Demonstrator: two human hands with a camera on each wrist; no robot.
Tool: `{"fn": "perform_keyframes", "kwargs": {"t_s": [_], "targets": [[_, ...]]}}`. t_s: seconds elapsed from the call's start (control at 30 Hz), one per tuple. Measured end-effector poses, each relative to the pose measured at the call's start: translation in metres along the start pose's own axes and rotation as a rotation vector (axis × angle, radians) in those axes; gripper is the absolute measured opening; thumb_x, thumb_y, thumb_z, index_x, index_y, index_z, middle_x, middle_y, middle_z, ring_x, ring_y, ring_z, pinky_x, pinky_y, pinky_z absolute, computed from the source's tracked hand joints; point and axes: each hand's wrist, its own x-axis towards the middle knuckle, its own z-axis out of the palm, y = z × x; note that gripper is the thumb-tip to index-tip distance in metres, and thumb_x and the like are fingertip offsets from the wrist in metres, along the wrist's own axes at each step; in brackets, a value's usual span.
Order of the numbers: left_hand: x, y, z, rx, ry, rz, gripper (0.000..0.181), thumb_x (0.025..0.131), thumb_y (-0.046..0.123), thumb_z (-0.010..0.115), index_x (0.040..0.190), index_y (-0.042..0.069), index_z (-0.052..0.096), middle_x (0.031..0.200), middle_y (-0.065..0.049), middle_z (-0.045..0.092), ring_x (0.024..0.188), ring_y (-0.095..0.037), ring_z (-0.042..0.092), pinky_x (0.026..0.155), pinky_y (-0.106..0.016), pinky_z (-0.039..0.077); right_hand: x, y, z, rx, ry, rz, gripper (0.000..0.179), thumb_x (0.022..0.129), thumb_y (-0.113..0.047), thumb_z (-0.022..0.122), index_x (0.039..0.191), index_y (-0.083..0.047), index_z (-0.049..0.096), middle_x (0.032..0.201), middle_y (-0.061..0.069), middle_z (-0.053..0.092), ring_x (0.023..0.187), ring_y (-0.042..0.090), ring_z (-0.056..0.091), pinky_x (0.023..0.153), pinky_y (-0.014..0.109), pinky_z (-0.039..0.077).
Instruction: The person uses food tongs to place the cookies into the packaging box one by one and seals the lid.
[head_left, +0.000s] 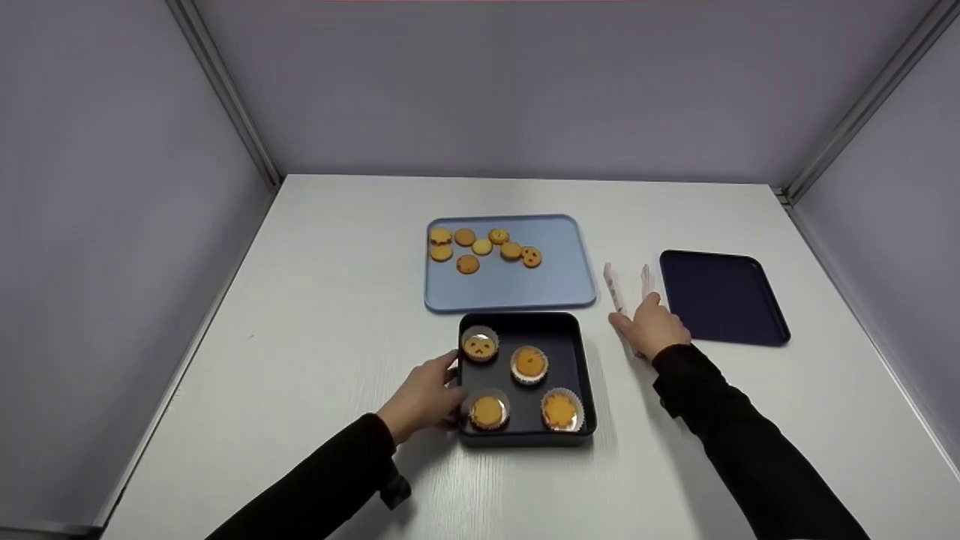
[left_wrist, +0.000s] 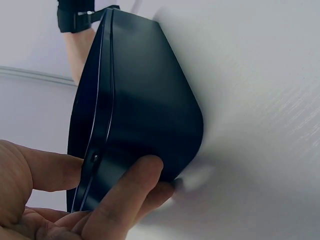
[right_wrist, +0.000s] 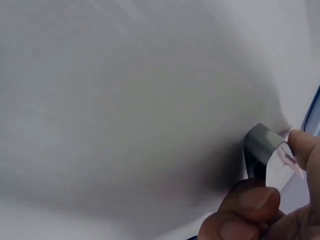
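My left hand (head_left: pixel 424 397) grips the left side of a dark square baking pan (head_left: pixel 525 441), thumb at the rim and fingertips against the outer wall (left_wrist: pixel 142 65). Inside the pan sit several paper cups, each with a cookie, among them a flower-like cookie (head_left: pixel 559 410) and a face-patterned one (head_left: pixel 480 346). To the right of the pan, my right hand (head_left: pixel 654 328) holds a pair of pale tongs (head_left: pixel 613 289) low over the table, their two arms spread and pointing away from me. The right wrist view shows the tongs' curved metal end (right_wrist: pixel 262 142) between thumb and fingers.
Behind the pan lies a light blue tray (head_left: pixel 559 285) with several cookies (head_left: pixel 467 264) grouped on its left half. A dark navy tray (head_left: pixel 724 300) lies to the right, close beside my right hand. Grey panels (head_left: pixel 510 90) enclose the white table (head_left: pixel 337 300).
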Motion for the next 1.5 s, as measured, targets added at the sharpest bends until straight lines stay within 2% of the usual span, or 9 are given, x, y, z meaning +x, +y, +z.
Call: {"fn": "perform_keyframes", "kwargs": {"t_s": [0.1, 0.2, 0.4, 0.53, 0.63, 0.8, 1.03, 1.23, 1.5], "targets": [[0.000, 0.000, 0.000, -0.004, -0.002, 0.002, 0.074, 0.093, -0.004, 0.057, 0.160, -0.002, 0.026, 0.152, -0.031, 0.044, 0.089, -0.034, 0.073, 0.062, -0.039, 0.066, -0.001, 0.001, -0.003, -0.008, 0.009, -0.017, 0.087, 0.097, -0.065, 0.053, 0.130, 0.014, 0.042, 0.102, 0.035, 0.064, 0.078, 0.044, 0.066, 0.063, 0.051, 0.054], [-0.001, 0.000, 0.000, 0.001, -0.005, -0.001, 0.074, 0.094, -0.002, 0.057, 0.160, -0.001, 0.025, 0.153, -0.030, 0.043, 0.106, -0.035, 0.070, 0.063, -0.038, 0.066, 0.001, 0.004, -0.009, -0.019, 0.074, -0.078, 0.090, 0.097, -0.068, 0.050, 0.136, 0.012, 0.041, 0.102, 0.035, 0.064, 0.078, 0.044, 0.067, 0.061, 0.051, 0.054], [-0.001, 0.000, 0.000, 0.007, -0.003, -0.012, 0.074, 0.094, 0.000, 0.058, 0.161, 0.000, 0.025, 0.154, -0.029, 0.043, 0.122, -0.034, 0.063, 0.062, -0.037, 0.065, 0.007, 0.019, -0.026, -0.106, 0.240, -0.310, 0.077, 0.102, -0.049, 0.058, 0.152, 0.005, 0.037, 0.133, 0.036, 0.053, 0.117, 0.053, 0.053, 0.092, 0.066, 0.046], [0.000, 0.000, 0.000, 0.004, -0.002, -0.008, 0.074, 0.094, -0.001, 0.058, 0.161, 0.000, 0.025, 0.154, -0.029, 0.043, 0.117, -0.033, 0.065, 0.062, -0.038, 0.065, 0.006, 0.035, -0.036, -0.152, 0.269, -0.419, 0.076, 0.102, -0.041, 0.061, 0.159, -0.001, 0.032, 0.152, 0.030, 0.040, 0.140, 0.054, 0.033, 0.112, 0.071, 0.030], [0.000, 0.000, 0.000, -0.001, -0.002, -0.006, 0.075, 0.093, -0.002, 0.058, 0.161, 0.000, 0.025, 0.154, -0.030, 0.042, 0.110, -0.033, 0.068, 0.062, -0.038, 0.065, 0.005, 0.049, -0.041, -0.171, 0.252, -0.456, 0.079, 0.101, -0.042, 0.062, 0.161, -0.005, 0.028, 0.162, 0.025, 0.030, 0.148, 0.055, 0.018, 0.118, 0.075, 0.017], [-0.001, 0.000, 0.000, -0.007, -0.004, -0.002, 0.076, 0.092, -0.003, 0.057, 0.161, 0.001, 0.025, 0.154, -0.030, 0.042, 0.098, -0.032, 0.072, 0.063, -0.038, 0.066, 0.001, 0.071, -0.046, -0.208, 0.182, -0.421, 0.087, 0.100, -0.053, 0.059, 0.164, -0.009, 0.021, 0.168, 0.022, 0.019, 0.149, 0.057, 0.009, 0.115, 0.080, 0.009], [-0.003, 0.002, 0.000, 0.001, -0.001, 0.003, 0.076, 0.093, -0.002, 0.059, 0.161, -0.001, 0.025, 0.154, -0.030, 0.042, 0.115, -0.032, 0.066, 0.064, -0.039, 0.066, -0.005, 0.091, -0.047, -0.221, 0.091, -0.339, 0.094, 0.098, -0.062, 0.055, 0.165, -0.009, 0.017, 0.163, 0.030, 0.023, 0.146, 0.059, 0.016, 0.113, 0.080, 0.017], [-0.002, 0.000, 0.000, 0.006, 0.000, 0.004, 0.075, 0.093, -0.001, 0.059, 0.160, -0.001, 0.026, 0.153, -0.030, 0.043, 0.115, -0.034, 0.066, 0.062, -0.039, 0.066, -0.008, 0.101, -0.045, -0.213, 0.084, -0.321, 0.093, 0.097, -0.062, 0.057, 0.158, 0.002, 0.031, 0.144, 0.038, 0.041, 0.131, 0.060, 0.037, 0.104, 0.077, 0.033], [-0.001, -0.001, 0.000, -0.004, -0.008, 0.009, 0.075, 0.094, 0.000, 0.057, 0.161, -0.001, 0.025, 0.153, -0.030, 0.043, 0.107, -0.033, 0.070, 0.064, -0.039, 0.066, -0.007, 0.109, -0.042, -0.236, 0.097, -0.285, 0.083, 0.095, -0.063, 0.059, 0.136, 0.008, 0.053, 0.134, 0.036, 0.051, 0.121, 0.058, 0.045, 0.092, 0.076, 0.038]]}}
